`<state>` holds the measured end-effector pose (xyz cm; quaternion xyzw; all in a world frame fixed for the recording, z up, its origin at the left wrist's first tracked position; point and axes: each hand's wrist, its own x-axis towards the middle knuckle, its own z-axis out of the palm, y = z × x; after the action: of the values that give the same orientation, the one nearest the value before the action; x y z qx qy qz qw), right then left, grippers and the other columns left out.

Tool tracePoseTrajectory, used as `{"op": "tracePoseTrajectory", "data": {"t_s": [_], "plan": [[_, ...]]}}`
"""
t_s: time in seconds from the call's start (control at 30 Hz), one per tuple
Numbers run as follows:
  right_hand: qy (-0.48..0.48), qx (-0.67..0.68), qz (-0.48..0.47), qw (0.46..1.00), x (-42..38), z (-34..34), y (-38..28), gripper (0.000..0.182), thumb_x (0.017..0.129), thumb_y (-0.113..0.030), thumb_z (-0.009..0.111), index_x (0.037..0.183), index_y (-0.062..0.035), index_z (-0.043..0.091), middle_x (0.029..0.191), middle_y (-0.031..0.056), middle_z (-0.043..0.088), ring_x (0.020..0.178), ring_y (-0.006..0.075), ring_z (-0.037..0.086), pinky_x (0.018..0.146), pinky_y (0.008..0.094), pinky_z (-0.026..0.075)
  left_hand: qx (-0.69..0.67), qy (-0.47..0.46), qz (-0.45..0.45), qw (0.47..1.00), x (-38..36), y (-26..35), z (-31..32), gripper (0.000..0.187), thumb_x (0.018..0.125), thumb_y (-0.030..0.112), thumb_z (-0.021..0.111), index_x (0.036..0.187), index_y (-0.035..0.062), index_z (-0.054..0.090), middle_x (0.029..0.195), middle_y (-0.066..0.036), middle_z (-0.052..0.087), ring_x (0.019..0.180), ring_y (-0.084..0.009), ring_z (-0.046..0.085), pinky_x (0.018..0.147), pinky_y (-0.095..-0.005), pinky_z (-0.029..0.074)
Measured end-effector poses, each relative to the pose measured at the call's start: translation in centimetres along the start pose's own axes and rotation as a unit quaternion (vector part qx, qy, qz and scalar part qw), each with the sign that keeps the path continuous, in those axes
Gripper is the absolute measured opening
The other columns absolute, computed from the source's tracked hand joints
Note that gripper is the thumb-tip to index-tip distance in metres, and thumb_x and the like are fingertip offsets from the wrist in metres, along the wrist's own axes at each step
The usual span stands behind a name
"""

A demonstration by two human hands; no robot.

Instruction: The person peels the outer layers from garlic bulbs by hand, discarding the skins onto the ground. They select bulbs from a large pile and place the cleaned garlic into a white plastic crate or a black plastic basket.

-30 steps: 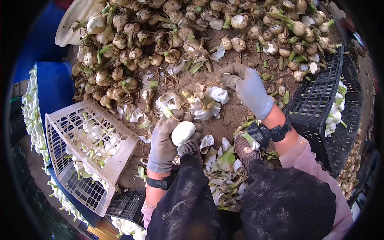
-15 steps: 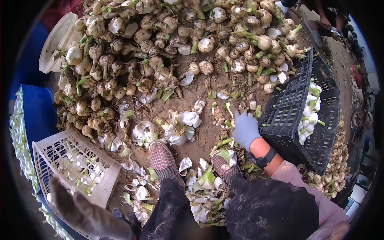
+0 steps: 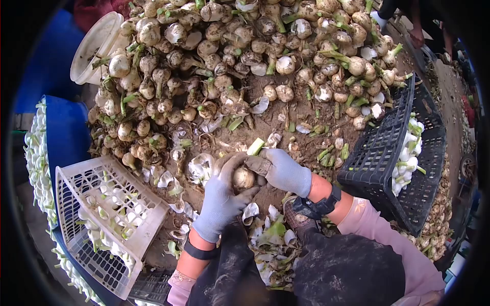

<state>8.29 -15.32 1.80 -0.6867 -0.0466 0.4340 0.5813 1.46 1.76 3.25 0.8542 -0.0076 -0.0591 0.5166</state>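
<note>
Between my two gloved hands is a soil-stained garlic bulb [image 3: 243, 178], held above the ground in front of my shoes. My left hand [image 3: 220, 196] curls around its left side, fingers closed on it. My right hand [image 3: 282, 172] is closed at the bulb's upper right, thumb and fingers pressed at the short green stalk [image 3: 255, 147] that sticks up there. My right fingertips are partly hidden behind the bulb. Loose white peelings [image 3: 200, 167] lie just left of the bulb, and more cut skins [image 3: 273, 239] are heaped between my legs.
A big pile of unpeeled garlic [image 3: 204, 56] spreads across the far side. A white crate [image 3: 109, 219] with peeled bulbs stands at left, beside a blue container [image 3: 66, 137]. At right a black crate [image 3: 367, 158] holds more white bulbs. A white bucket [image 3: 97, 46] lies tipped at upper left.
My right hand has come back from the ground near the black crate to the middle. My left hand has moved from the lower left to meet it, and both now grip a garlic bulb.
</note>
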Motion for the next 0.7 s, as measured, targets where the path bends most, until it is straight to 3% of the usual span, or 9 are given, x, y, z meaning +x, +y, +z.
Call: {"op": "tracePoseTrajectory", "data": {"t_s": [0.13,0.23,0.3,0.37,0.4,0.5,0.57,0.63,0.7], "plan": [[0.018,-0.064,-0.009,0.998,-0.3,0.7,-0.9,0.030,0.094,-0.020,0.055,0.080,0.0049,0.066,0.062,0.0137,0.064,0.057,0.0194,0.062,0.054,0.0333,0.048,0.012,0.058,0.017,0.998,-0.1,-0.8,0.6,0.057,0.064,0.012,0.083,0.115,0.0031,0.058,0.115,-0.017,0.060,0.104,-0.0299,0.062,0.088,-0.0344,0.050],[0.052,-0.119,-0.090,0.987,-0.3,1.4,0.5,0.028,0.093,-0.018,0.054,0.082,0.0053,0.065,0.066,0.0158,0.065,0.059,0.0232,0.063,0.055,0.0348,0.049,-0.036,0.036,-0.029,0.998,-0.2,-0.6,-0.3,0.052,0.065,0.012,0.083,0.111,0.0022,0.060,0.113,-0.016,0.061,0.104,-0.0258,0.062,0.089,-0.0338,0.050],[0.039,-0.069,-0.048,0.996,-0.1,1.2,0.8,0.024,0.091,-0.017,0.056,0.085,0.0044,0.065,0.073,0.0178,0.066,0.065,0.0272,0.066,0.059,0.0380,0.051,-0.061,0.020,-0.042,0.997,-0.6,-2.2,-0.4,0.060,0.064,0.009,0.082,0.119,0.0025,0.057,0.117,-0.014,0.060,0.103,-0.0236,0.062,0.090,-0.0329,0.049],[0.090,-0.284,-0.159,0.941,0.1,0.6,1.2,0.021,0.088,-0.017,0.059,0.091,0.0029,0.064,0.081,0.0169,0.067,0.073,0.0271,0.067,0.063,0.0397,0.051,-0.444,0.036,-0.146,0.883,-0.7,-3.0,-0.6,0.073,0.063,0.005,0.081,0.129,0.0021,0.050,0.122,-0.012,0.057,0.109,-0.0237,0.058,0.095,-0.0360,0.048],[0.090,-0.283,-0.159,0.942,0.1,0.6,1.3,0.021,0.088,-0.017,0.059,0.091,0.0029,0.064,0.081,0.0169,0.067,0.073,0.0271,0.067,0.063,0.0397,0.051,-0.545,0.042,-0.167,0.821,-0.7,-2.9,-0.5,0.077,0.069,0.012,0.078,0.137,0.0064,0.043,0.125,-0.012,0.056,0.106,-0.0242,0.059,0.083,-0.0358,0.053],[0.137,-0.376,-0.213,0.891,0.4,1.1,1.8,0.022,0.086,-0.017,0.064,0.097,0.0015,0.063,0.088,0.0142,0.068,0.076,0.0255,0.067,0.066,0.0397,0.051,-0.631,0.080,-0.207,0.743,-0.3,-2.8,-0.3,0.073,0.081,0.031,0.070,0.143,0.0145,0.036,0.125,-0.012,0.056,0.094,-0.0194,0.060,0.060,-0.0233,0.048],[0.122,0.018,-0.241,0.963,1.1,2.0,2.0,0.025,0.086,-0.017,0.067,0.103,0.0010,0.062,0.089,0.0103,0.068,0.076,0.0192,0.066,0.065,0.0346,0.052,-0.594,0.065,-0.188,0.780,-0.7,-2.8,-0.1,0.072,0.083,0.030,0.069,0.144,0.0138,0.034,0.124,-0.012,0.056,0.092,-0.0180,0.060,0.059,-0.0229,0.047],[0.045,0.096,-0.133,0.985,1.2,1.1,1.7,0.024,0.088,-0.014,0.067,0.106,0.0013,0.063,0.090,0.0070,0.069,0.079,0.0129,0.065,0.067,0.0295,0.053,-0.370,0.000,-0.197,0.908,-0.6,-1.8,-0.3,0.068,0.088,0.029,0.066,0.145,0.0122,0.033,0.120,-0.010,0.055,0.097,-0.0142,0.057,0.066,-0.0250,0.051],[-0.032,0.149,-0.012,0.988,1.8,0.6,1.7,0.022,0.090,-0.012,0.065,0.107,0.0021,0.064,0.092,0.0055,0.069,0.082,0.0084,0.062,0.068,0.0264,0.052,-0.276,0.069,-0.117,0.952,-0.4,-1.8,0.7,0.066,0.092,0.018,0.061,0.148,0.0112,0.026,0.116,-0.007,0.055,0.088,-0.0121,0.059,0.064,-0.0257,0.052]]}}
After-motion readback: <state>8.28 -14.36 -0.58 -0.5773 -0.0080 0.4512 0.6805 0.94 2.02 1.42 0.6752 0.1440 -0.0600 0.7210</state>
